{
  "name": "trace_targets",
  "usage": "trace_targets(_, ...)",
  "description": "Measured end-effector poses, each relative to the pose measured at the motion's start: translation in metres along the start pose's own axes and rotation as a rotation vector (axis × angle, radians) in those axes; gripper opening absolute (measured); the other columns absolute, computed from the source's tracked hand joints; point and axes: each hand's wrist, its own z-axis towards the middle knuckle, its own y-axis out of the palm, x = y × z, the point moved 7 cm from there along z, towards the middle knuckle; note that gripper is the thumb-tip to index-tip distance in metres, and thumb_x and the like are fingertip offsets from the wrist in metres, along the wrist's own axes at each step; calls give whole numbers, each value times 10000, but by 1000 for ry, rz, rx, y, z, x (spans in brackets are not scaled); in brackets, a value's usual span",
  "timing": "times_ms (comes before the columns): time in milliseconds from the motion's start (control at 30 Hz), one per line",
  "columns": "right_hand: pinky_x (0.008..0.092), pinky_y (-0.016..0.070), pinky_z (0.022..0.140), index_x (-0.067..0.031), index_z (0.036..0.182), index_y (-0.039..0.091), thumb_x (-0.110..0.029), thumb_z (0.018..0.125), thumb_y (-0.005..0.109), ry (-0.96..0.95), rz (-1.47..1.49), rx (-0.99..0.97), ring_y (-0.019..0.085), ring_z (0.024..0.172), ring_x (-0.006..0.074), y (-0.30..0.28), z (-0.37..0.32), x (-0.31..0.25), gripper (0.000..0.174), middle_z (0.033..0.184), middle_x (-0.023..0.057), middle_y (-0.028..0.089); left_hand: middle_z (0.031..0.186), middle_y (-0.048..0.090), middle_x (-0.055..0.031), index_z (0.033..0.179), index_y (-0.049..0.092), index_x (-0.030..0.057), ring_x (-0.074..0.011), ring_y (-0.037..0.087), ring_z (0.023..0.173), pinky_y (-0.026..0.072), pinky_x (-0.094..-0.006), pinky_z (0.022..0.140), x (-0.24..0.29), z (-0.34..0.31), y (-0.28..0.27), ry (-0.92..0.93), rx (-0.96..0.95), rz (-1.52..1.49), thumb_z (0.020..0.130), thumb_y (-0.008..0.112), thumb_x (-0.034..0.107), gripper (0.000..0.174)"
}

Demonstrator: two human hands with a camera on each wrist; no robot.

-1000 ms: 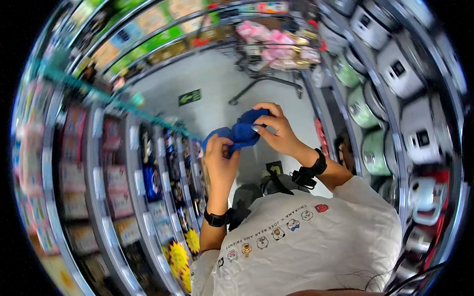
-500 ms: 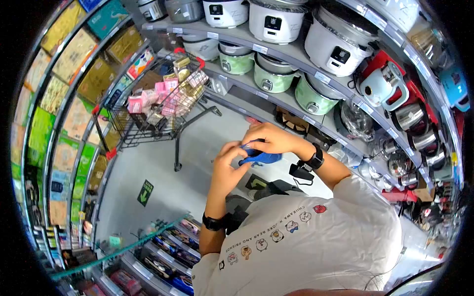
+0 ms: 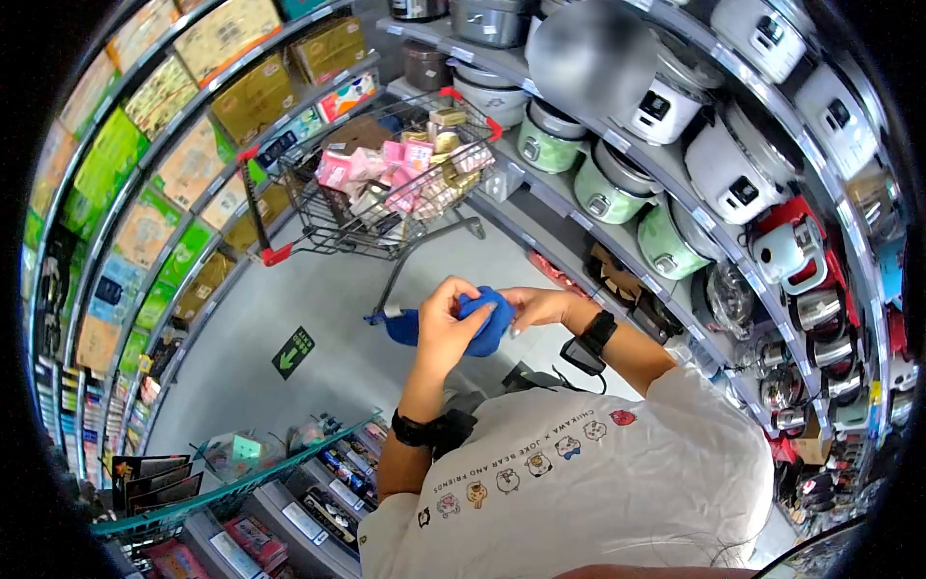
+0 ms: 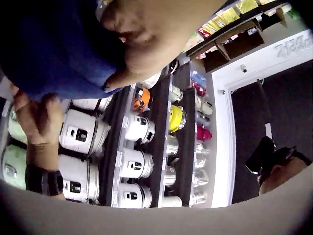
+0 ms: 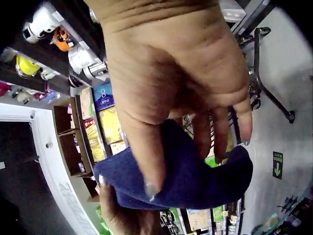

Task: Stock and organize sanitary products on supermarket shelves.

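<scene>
At the far left, green packs (image 3: 111, 154) stand in rows above the grey floor (image 3: 227, 343), where an arrowed exit sign (image 3: 292, 352) lies near the floor's left side. Further right stands a shopping cart (image 3: 255, 203), with pink packs (image 3: 400, 164) heaped inside toward its right-hand end. Below the cart's near side, the left hand (image 3: 446, 323) pinches a blue cloth (image 3: 492, 338) between thumb and fingers. One end of the cloth hangs past this hand on its outer side, while the thicker bunch lies between the two hands; nothing but the hands carries it, in the air in front of the person's body. The right hand (image 3: 540, 311) grips the other side: in the right wrist view its thumb presses on the near face and other fingers reach behind. The step in hand appears to be turning or gathering the cloth between both hands. The next move, as I judge it, calls for one hand to bear the soft bunch while the other loosens and takes a fresh fold, without letting the loose end slip. To the right, green cookers (image 3: 606, 198) line a shelf's front edge, and a pale blue kettle (image 3: 783, 253) stands further right.
</scene>
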Motion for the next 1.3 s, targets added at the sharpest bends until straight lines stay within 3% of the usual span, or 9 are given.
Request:
trace_targets(167,264,421,788,-16,942,613,-112,770,666,-76,-297,312,527,827,91,-39,24,-18,204,872,9,613,711,545,0,786,558,20,-27,440,590,355,-196,507,18,8,-45,81,-124,421,677,697,-49,190)
trace_targets(233,260,424,784,-16,975,616,-120,776,659,-149,-339,352,538,849,103,-41,18,-44,229,890,12,617,738,554,-4,807,558,18,-48,462,606,378,-203,536,17,15,-55,24,-173,472,681,712,-13,201)
trace_targets(400,315,389,957,42,1237,450,-129,722,718,-289,99,113,517,1073,170,-53,17,-68,605,1189,111,541,816,579,-16,892,545,22,-71,536,732,437,-224,645,8,45,-47,-87,-234,-328,734,639,-63,202)
trace_targets(533,328,414,947,12,1276,415,-57,784,643,7,-105,11,528,1084,208,-75,28,-23,547,1237,111,517,931,606,-68,961,550,35,-157,592,863,479,-282,763,-46,90,-47,-435,165,-773,856,542,69,111)
trace_targets(767,339,514,791,8,1103,537,-108,803,590,115,673,418,635,857,232,-172,39,-11,325,990,116,638,1189,528,-126,1280,430,8,-299,433,1189,323,-497,991,-217,114,14,-906,-42,-1039,851,495,511,665)
trace_targets(867,324,503,814,-14,1098,559,-51,777,595,215,535,592,635,872,216,-235,20,7,325,1022,113,629,1239,491,-112,1297,429,31,-306,374,1229,276,-509,1010,-186,120,45,-1112,253,-839,805,533,550,723)
trace_targets(1000,284,486,778,-1,1080,570,-64,772,611,89,-225,632,620,815,208,-264,13,-54,317,1010,80,628,1221,507,-100,1256,452,48,-267,474,1123,372,-455,949,-244,168,52,-857,-106,-807,814,612,396,585)
trace_targets(1133,358,463,607,-21,906,597,-176,766,638,8,-922,753,593,705,322,-294,14,-108,213,832,152,625,1131,564,-63,1214,471,72,-207,542,1031,431,-351,881,-189,214,56,-728,32,-636,823,626,221,446)
trace_targets(1300,429,446,568,-47,897,581,-118,737,613,-618,-1194,601,572,671,341,-229,18,-215,179,761,153,574,1088,590,-53,1189,489,44,-192,572,981,444,-352,882,-172,261,44,-487,17,-450,779,655,76,443)
